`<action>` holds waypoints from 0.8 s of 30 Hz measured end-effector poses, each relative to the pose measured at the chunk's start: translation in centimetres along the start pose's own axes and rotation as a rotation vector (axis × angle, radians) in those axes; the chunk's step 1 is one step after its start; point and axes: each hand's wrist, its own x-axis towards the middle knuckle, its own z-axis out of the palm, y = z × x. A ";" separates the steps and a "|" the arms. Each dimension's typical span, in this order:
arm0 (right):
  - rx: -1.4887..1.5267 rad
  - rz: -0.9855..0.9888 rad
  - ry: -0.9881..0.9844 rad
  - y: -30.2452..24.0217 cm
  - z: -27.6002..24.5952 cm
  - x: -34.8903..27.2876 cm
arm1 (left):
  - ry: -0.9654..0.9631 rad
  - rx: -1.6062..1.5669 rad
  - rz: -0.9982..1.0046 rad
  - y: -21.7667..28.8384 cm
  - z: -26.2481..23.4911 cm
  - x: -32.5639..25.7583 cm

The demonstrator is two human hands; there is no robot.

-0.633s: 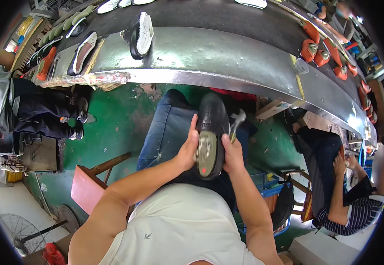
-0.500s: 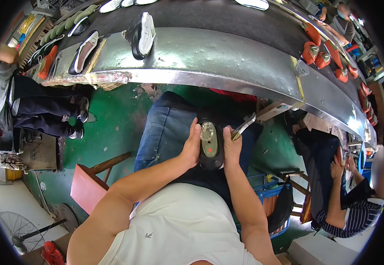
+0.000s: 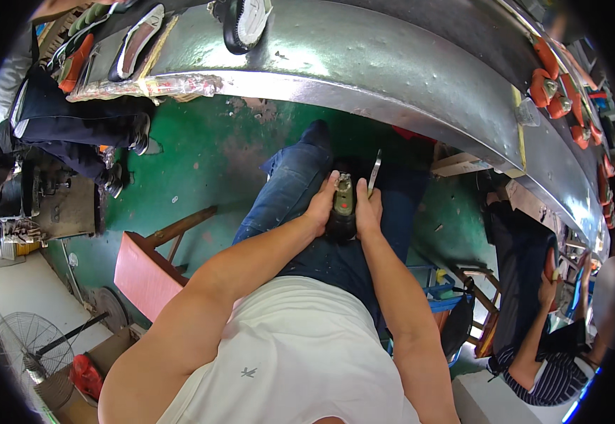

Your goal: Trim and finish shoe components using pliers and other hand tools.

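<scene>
gripping a black leather shoe (image 3: 343, 212) between them, left hand (image 3: 321, 205) and right hand (image 3: 367, 210) keep fingers curled tight on its sides; right also pinches a thin metal tool (image 3: 374, 172).

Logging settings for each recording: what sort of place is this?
Probably a shoe factory line: a curved metal conveyor carries shoes and soles, both hands hold a black shoe over the lap, and seated workers sit alongside.

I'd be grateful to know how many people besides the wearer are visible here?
2. One person in dark trousers sits at far left beside the conveyor; another person in a striped top sits at lower right. Others may be hidden beyond the frame's dark rim.
</scene>
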 end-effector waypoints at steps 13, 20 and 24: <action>0.115 -0.222 0.046 0.5 -0.8 1.5 | -0.192 0.224 0.185 3.2 3.6 -5.2; 0.636 -0.080 -0.295 -4.9 -10.8 -3.5 | -0.286 1.123 1.066 2.5 8.0 -14.6; 0.547 -0.076 -0.316 -7.5 -14.8 -4.7 | -0.449 1.440 1.296 5.0 11.0 -19.5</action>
